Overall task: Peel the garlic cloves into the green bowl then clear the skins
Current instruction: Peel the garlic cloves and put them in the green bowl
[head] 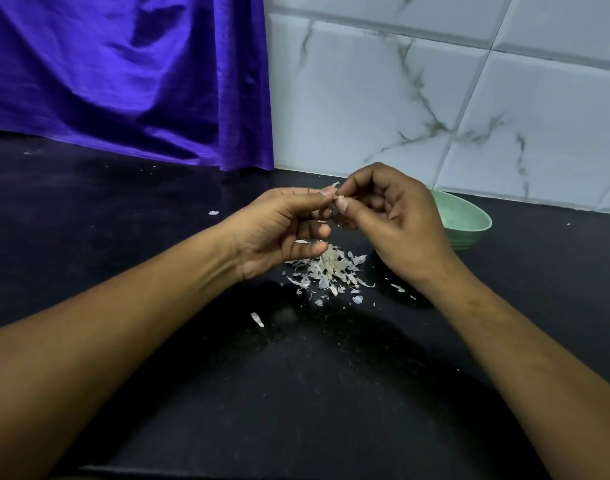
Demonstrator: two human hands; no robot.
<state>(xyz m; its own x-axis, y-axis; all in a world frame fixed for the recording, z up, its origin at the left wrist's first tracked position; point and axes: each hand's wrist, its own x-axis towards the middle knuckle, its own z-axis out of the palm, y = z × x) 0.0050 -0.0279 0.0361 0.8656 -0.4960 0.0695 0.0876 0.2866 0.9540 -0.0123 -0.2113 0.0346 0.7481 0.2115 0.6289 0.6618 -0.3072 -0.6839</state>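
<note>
Papery white flake sticks up from the clove, which the left hand and right hand pinch together between thumbs and fingertips. It is one narrow grip, and the clove is mostly hidden inside it. Just below the grip, a loose heap of pale skins lies on the black counter. Right of the grip stands the green bowl, partly covered by the right hand.
</note>
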